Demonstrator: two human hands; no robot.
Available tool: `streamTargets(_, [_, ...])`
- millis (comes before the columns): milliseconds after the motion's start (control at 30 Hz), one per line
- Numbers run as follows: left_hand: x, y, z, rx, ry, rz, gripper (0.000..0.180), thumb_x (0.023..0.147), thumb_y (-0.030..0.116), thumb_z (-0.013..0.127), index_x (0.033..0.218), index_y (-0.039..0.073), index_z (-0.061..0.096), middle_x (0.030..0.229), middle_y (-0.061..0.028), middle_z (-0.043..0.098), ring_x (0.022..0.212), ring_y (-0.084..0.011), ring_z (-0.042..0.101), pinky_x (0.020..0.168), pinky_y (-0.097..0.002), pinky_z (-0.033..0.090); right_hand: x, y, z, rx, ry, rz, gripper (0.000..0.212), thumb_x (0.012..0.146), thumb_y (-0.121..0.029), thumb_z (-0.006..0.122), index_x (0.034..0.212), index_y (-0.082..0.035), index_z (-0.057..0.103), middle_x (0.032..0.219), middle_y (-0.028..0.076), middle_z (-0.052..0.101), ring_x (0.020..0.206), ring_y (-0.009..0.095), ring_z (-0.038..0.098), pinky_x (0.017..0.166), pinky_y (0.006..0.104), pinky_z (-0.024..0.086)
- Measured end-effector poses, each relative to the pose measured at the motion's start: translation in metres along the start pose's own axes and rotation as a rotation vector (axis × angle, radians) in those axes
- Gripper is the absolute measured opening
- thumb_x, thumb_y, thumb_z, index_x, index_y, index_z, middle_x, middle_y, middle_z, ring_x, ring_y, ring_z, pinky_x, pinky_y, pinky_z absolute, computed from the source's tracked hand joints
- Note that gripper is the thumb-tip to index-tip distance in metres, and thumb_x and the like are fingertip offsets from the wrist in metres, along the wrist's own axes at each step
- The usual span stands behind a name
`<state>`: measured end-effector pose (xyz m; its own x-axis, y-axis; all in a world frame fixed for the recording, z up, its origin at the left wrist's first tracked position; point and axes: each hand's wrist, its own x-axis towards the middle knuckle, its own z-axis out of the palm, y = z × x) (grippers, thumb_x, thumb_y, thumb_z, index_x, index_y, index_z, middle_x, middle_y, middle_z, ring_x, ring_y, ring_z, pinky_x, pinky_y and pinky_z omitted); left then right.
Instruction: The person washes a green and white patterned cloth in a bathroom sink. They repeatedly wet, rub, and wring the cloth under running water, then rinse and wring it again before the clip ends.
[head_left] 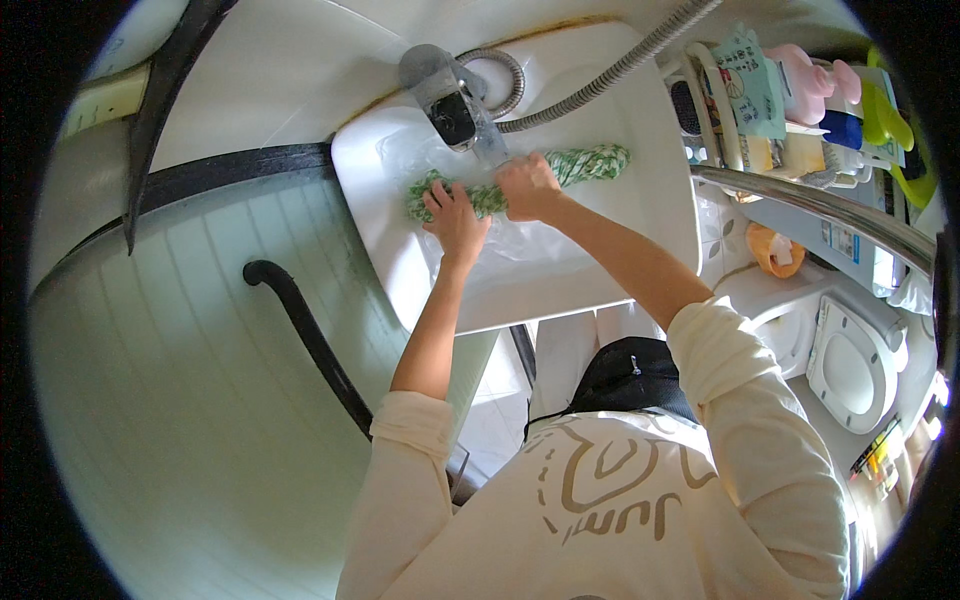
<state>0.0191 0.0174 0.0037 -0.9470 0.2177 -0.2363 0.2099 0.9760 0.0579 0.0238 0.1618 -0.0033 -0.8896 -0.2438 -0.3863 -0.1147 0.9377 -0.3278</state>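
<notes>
Water (408,152) is glistening inside the smooth white sink (656,165), and over it a twisted cloth (596,164) is stretching from near the left edge toward the right edge. It is looking ropelike, wrinkled, mottled green and white. The left hand (457,216) is curling its grip around the cloth's left end; the right hand (529,188) is clenching its middle. A ribbed metal hose (622,75) is arching over the back edge. Beyond the right edge, a round orange container (763,243) is holding something white.
</notes>
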Motion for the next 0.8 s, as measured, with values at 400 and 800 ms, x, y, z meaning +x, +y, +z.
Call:
streamTargets(400, [-0.023, -0.017, 0.02, -0.12, 0.2, 0.165, 0.064, 0.064, 0.028, 0.075, 0.117, 0.011, 0.045, 0.13, -0.0114, 0.033, 0.123, -0.0306, 0.029, 0.087, -0.0591, 0.027, 0.019, 0.024, -0.031, 0.406, -0.391, 0.018, 0.012, 0.041, -0.013, 0.057, 0.051, -0.009, 0.062, 0.059, 0.012, 0.06, 0.056, 0.023, 0.059, 0.048, 0.0365, 0.043])
streamTargets(800, [-0.025, -0.024, 0.023, -0.305, 0.3, 0.276, 0.071, 0.067, 0.024, 0.072, 0.129, 0.013, 0.039, 0.138, -0.016, 0.026, 0.13, -0.0384, 0.018, 0.103, -0.0562, 0.015, -0.003, 0.034, -0.01, 0.421, -0.105, -0.019, 0.031, 0.052, -0.013, 0.06, 0.083, -0.008, 0.061, 0.08, 0.011, 0.058, 0.087, 0.021, 0.053, 0.077, 0.0354, 0.039])
